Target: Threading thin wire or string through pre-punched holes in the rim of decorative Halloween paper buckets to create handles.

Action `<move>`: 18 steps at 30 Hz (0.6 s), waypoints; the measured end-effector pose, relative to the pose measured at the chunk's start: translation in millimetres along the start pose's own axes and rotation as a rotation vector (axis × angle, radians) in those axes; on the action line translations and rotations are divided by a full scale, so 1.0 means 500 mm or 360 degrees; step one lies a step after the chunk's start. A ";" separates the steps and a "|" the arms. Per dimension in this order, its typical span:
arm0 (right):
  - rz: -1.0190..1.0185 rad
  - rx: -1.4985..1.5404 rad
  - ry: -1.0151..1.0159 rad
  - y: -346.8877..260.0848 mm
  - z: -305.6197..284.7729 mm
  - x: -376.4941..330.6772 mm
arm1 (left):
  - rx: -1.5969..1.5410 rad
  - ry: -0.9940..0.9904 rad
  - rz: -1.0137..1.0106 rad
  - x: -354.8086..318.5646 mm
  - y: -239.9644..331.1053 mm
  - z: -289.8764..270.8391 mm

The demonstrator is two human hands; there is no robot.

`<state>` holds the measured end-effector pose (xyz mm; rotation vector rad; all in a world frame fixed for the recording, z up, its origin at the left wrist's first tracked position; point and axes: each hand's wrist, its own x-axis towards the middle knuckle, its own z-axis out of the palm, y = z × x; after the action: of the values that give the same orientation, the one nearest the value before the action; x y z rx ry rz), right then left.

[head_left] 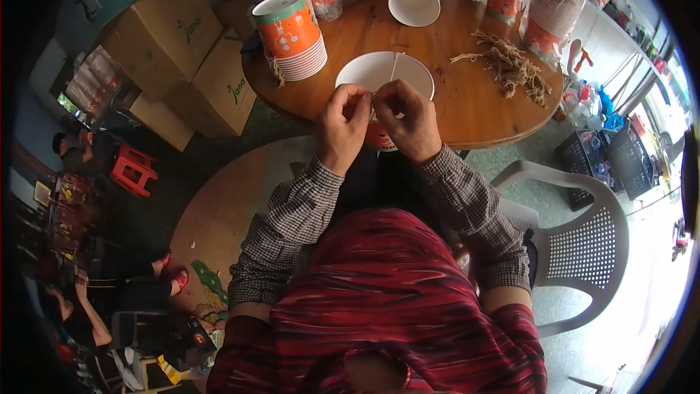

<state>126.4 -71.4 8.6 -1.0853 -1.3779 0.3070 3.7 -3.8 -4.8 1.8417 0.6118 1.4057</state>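
An orange paper bucket (364,71) with a white inside is at the table's near edge, its mouth facing up toward me. A thin cord (394,67) runs across its opening from the far rim to my fingers at the near rim. My left hand (343,128) is closed in a pinch at the cord's near end. Beside it, almost touching, my right hand (410,122) pinches the same spot with curled fingers. The fingers partly hide the cord's end and the near rim.
On the wooden table (467,106) lie a heap of cords (510,66) and a tipped white bucket (414,6). A bucket stack (292,40) stands left; wrapped stacks (558,7) line the back. Nearby are cardboard boxes (175,36), a plastic chair (583,248), crates (631,160) and other people (91,306).
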 end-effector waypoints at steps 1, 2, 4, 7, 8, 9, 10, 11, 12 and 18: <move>-0.0010 0.0002 0.0001 0.003 0.000 0.000 | 0.0104 0.0018 0.0062 -0.005 0.010 0.000; 0.0015 0.0021 -0.0005 0.006 -0.001 0.000 | 0.0107 0.0021 0.0071 -0.004 0.012 0.000; 0.0043 0.0042 -0.0014 0.004 -0.004 -0.001 | 0.0301 0.0040 0.0368 -0.007 0.014 -0.002; 0.0060 0.0019 -0.0042 -0.001 -0.008 0.002 | 0.0452 0.0055 0.0565 -0.001 0.018 -0.006; 0.0081 0.0071 -0.0052 0.002 -0.008 0.002 | 0.0453 0.0056 0.0568 0.000 0.019 -0.009; 0.0101 0.0123 -0.0064 0.004 -0.008 0.004 | 0.0555 0.0039 0.0689 0.002 0.020 -0.013; 0.0096 0.0125 -0.0066 0.004 -0.009 0.005 | 0.0658 0.0023 0.0810 0.002 0.021 -0.016; 0.0103 0.0113 -0.0082 0.003 -0.011 0.004 | 0.0661 0.0027 0.0813 0.000 0.023 -0.017; 0.0102 0.0103 -0.0101 0.003 -0.011 0.009 | 0.0684 0.0009 0.0803 -0.001 0.025 -0.018; 0.0089 0.0093 -0.0144 0.000 -0.016 0.006 | 0.0561 0.0001 0.0675 0.005 0.020 -0.015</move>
<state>134.4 -72.9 11.7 -1.0742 -1.4114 0.4392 -3.3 -6.1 5.5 2.3545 0.5111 1.6467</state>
